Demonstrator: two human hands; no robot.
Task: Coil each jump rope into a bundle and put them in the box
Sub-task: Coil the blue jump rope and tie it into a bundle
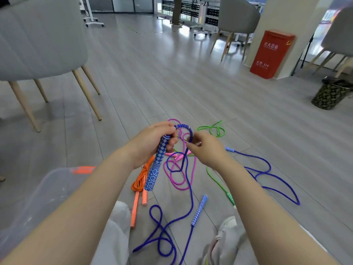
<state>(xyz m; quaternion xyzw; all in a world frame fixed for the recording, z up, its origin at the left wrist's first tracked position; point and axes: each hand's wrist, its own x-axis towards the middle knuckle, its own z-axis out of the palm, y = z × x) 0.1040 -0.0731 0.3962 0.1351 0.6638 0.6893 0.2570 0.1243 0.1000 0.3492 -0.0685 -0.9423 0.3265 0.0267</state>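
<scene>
My left hand (152, 142) grips the top of a blue patterned jump-rope handle (155, 165) that hangs downward. Its purple cord (188, 134) arches over to my right hand (206, 150), which pinches it. The rest of this cord (162, 232) loops on the floor to a second blue handle (199, 210). An orange rope (141, 178) lies coiled in a bundle beside the clear plastic box (44, 197) at lower left. Pink rope (177, 175), green rope (214, 129) and another purple rope (267, 175) lie loose on the floor.
A grey chair with wooden legs (38, 44) stands at left. More chairs (236, 22), a red fire-extinguisher box (271, 54) and a patterned bin (328, 94) are at right. A person's legs (176, 10) stand far back. My knees (118, 226) are below.
</scene>
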